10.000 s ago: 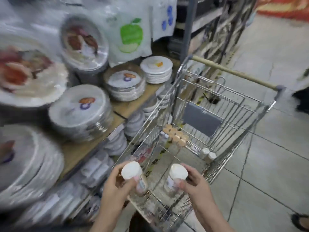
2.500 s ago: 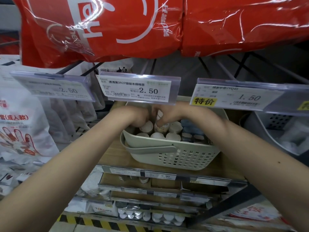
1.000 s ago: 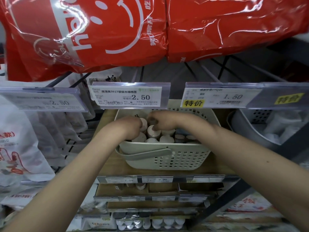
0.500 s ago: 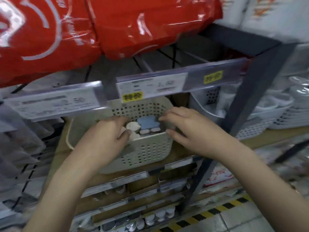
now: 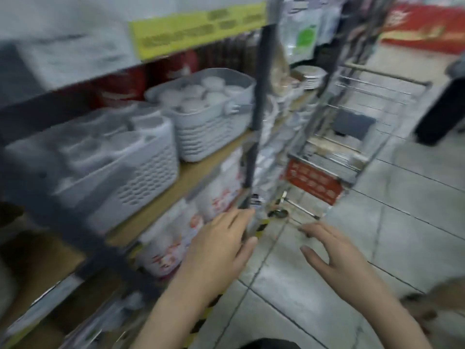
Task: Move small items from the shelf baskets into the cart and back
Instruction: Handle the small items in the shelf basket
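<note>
1. Head view is smeared with motion blur, so fine detail is lost. My left hand [image 5: 216, 250] and my right hand [image 5: 337, 258] hang over the floor [image 5: 314, 298] with fingers spread and relaxed; each grip is wide open and holds nothing.

2. The task's small items are out of my reach. Beyond and to the left of my left grip, on the shelf [image 5: 201, 170], stand two pale perforated baskets: the near basket [image 5: 141, 177] and the far basket [image 5: 206, 132]. The far one shows round white caps packed together; the near one's contents are too blurred to name.

3. The cart [image 5: 352, 137] stands ahead of both grips, a little right of the shelf's upright post [image 5: 256, 114]. I cannot tell what lies in its bed.

4. Handling, as I judge it: capped little containers of this sort should be light and stiff, with smooth sides that could slip, so I would pinch each around its body just under the cap, not by the cap alone. Two at once, one per grip, looks feasible.

5. Direction: the caps in the far basket face up, so I take the long axis of each item as upright. Lifting straight up should clear its neighbours and the basket wall. For anything in the cart, I cannot tell how it lies.
</note>
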`<state>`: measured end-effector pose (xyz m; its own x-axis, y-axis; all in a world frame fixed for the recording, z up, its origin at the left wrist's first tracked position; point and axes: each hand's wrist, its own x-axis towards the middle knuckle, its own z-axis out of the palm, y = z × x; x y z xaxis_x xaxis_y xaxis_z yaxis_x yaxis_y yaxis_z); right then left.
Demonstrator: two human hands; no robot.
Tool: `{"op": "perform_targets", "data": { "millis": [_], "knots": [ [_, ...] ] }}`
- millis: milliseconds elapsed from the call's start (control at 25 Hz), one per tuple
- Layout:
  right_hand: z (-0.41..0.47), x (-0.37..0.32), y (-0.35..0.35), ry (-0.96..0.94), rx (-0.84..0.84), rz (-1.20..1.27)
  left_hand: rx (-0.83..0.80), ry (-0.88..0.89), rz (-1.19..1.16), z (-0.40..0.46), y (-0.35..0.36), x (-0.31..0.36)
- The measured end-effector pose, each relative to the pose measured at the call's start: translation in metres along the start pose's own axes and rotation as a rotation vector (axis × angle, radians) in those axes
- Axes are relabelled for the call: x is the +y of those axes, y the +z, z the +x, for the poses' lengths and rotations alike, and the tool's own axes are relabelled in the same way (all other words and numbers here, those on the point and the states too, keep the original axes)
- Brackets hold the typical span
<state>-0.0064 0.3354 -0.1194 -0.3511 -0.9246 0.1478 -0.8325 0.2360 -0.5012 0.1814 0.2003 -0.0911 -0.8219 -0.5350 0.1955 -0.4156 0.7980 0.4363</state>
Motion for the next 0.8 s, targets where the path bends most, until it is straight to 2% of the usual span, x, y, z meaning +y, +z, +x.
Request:
{"op": "perform_targets", "data": {
  "millis": [160, 280, 360, 600, 800],
  "knots": [
    [-0.046, 0.092, -0.003, 0.425, -0.085, 0.057, -0.273, -0.056, -0.171, 0.059, 0.084, 0.019],
    [-0.055, 0.128, -0.003, 0.567, -0.113, 0.164, -0.446, -0.140, -0.276, 0.086, 0.126, 0.019],
    [-0.039, 0.143, -0.003, 0.611, -0.130, 0.207, -0.507, -0.166, -0.287, 0.109, 0.139, 0.012],
    [0.061, 0.213, -0.020, 0.616, -0.104, 0.281, -0.486, -0.288, -0.266, 0.233, 0.176, -0.009],
    [0.116, 0.303, -0.052, 0.726, -0.056, 0.294, -0.511, -0.194, -0.254, 0.369, 0.215, 0.006]
  ]
}}
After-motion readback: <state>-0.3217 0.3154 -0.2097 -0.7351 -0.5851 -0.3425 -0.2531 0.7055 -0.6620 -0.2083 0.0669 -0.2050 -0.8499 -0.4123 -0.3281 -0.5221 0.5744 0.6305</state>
